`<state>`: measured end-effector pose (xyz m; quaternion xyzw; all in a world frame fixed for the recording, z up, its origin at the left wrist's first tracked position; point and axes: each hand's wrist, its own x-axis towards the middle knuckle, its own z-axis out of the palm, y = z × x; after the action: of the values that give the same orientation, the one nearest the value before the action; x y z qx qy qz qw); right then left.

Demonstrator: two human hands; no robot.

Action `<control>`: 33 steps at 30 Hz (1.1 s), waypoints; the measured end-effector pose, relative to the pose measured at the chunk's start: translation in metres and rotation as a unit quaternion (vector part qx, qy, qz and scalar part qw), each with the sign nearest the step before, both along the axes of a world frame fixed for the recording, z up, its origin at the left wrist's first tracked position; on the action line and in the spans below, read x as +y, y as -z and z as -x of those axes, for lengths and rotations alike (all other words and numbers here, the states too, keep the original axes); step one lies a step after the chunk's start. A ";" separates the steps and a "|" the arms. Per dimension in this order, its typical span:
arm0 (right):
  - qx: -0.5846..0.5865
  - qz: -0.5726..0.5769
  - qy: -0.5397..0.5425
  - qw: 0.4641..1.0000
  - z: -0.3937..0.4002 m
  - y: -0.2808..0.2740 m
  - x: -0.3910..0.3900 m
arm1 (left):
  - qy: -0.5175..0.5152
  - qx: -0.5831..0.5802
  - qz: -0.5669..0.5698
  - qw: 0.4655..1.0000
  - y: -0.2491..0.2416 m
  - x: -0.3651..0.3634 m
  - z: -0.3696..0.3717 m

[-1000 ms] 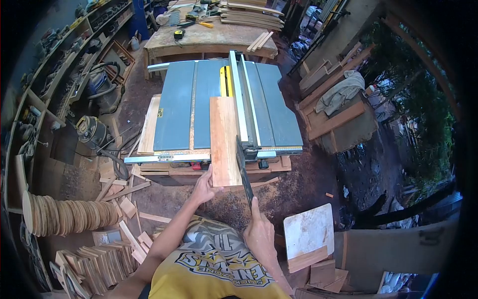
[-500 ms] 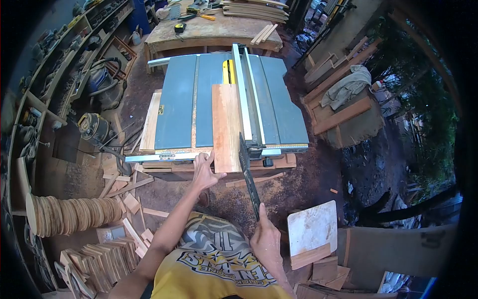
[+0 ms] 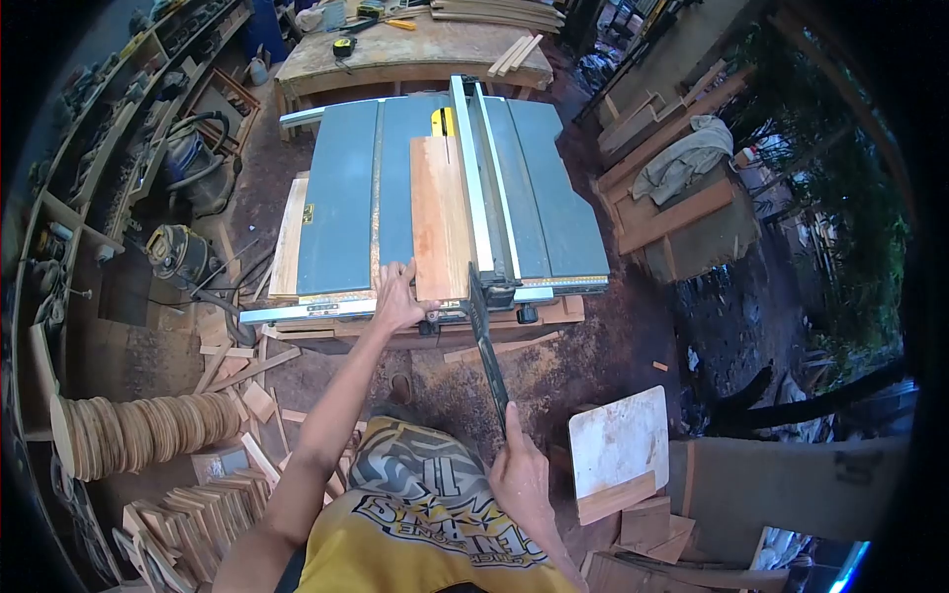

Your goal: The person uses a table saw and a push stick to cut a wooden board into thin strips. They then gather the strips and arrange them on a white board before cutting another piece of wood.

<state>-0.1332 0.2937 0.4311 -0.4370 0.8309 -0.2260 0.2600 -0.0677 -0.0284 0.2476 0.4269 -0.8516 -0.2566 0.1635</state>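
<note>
A long wooden board [image 3: 438, 222] lies flat on the blue-grey top of a table saw [image 3: 341, 198], alongside the metal fence [image 3: 472, 188]. Its far end is at the yellow throat plate [image 3: 442, 121], where a thin dark line runs into the wood. My left hand [image 3: 398, 301] grips the board's near left corner, fingers along the side and thumb at the end. Closed around the handle of a long black push stick [image 3: 487, 351] is my right hand [image 3: 521, 474]. The stick's tip meets the board's near right corner, beside the fence.
Beyond the saw stands a wooden workbench [image 3: 405, 54] with a tape measure [image 3: 343, 47] and wood strips [image 3: 515, 55]. Shop vacuums [image 3: 178, 252] and stacked wooden discs [image 3: 148, 435] are at left. A white panel [image 3: 620, 445] leans at right. Offcuts and sawdust litter the floor.
The board has slid forward along the fence, its far end now covering more of the yellow plate. Both hands and the push stick have moved forward with it; the view has shifted slightly.
</note>
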 end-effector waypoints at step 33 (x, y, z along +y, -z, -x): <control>0.109 -0.058 -0.036 0.992 0.032 -0.001 -0.160 | -0.081 0.068 -0.016 0.994 0.007 -0.128 0.062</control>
<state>-0.1655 0.1340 0.4323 -0.4726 0.8499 -0.1185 0.2008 -0.1301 -0.1564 0.2404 0.4785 -0.7969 -0.2847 0.2343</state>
